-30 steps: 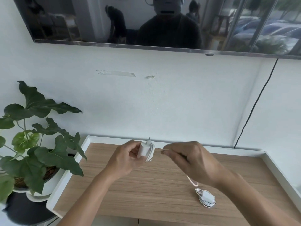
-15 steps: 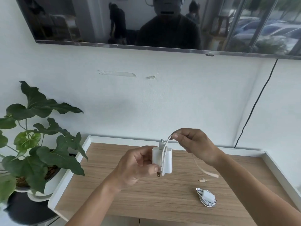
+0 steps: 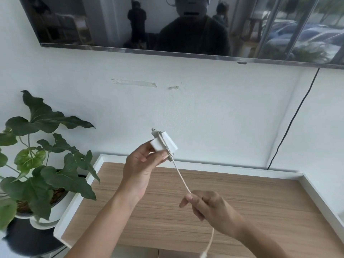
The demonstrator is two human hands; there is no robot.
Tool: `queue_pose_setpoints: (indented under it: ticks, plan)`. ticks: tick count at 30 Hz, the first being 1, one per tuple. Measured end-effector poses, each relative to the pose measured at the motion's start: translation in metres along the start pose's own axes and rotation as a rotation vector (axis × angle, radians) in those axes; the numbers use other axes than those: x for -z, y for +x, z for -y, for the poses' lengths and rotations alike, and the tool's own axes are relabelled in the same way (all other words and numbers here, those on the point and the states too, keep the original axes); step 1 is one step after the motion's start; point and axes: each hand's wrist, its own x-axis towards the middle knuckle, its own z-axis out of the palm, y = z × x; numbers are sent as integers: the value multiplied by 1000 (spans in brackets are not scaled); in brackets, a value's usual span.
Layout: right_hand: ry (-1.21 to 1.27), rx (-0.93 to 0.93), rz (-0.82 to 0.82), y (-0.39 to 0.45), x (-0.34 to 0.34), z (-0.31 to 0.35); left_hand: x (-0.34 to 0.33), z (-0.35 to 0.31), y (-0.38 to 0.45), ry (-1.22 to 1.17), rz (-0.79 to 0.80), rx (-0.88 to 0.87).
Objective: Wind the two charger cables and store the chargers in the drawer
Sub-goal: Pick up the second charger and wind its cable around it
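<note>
Holding: left hand (image 3: 141, 168), fingers closed on the white charger block (image 3: 163, 143), raised above the counter's (image 3: 260, 198) back edge. Right hand (image 3: 210, 205), below and right of the charger, nearer the viewer, pinched shut on the cable (image 3: 181, 178). Cable runs taut from charger down-right to that pinch; a few turns cross the block; loose tail and plug (image 3: 203, 255) hang beneath. Judgement: next wrap carries the right hand up around the charger. Potted plant (image 3: 46, 161) left of it.

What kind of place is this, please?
Probably a home living room: a wall-mounted TV, a potted plant and a wooden cabinet top against the white wall.
</note>
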Motion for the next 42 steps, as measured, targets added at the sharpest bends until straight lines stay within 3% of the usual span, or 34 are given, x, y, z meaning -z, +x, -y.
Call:
queue_pose_setpoints:
  ticks: [6, 11, 17, 24, 32, 42]
  plan:
    - [-497, 210, -53, -27, 4, 22, 16, 18, 6, 273, -92, 24]
    - [-707, 357, -98, -24, 26, 51, 8, 35, -3, 443, 75, 16]
    - [-767, 376, -194, 2, 69, 63, -3, 43, -17, 534, 224, 75]
    - [-388, 174, -108, 24, 103, 73, -16, 29, -38, 414, 447, 125]
    - [69, 7, -106, 37, 108, 32, -27, 12, -43, 187, 431, 130]
    - [569, -67, -73, 38, 57, -22, -40, 8, -38, 4, 384, 140]
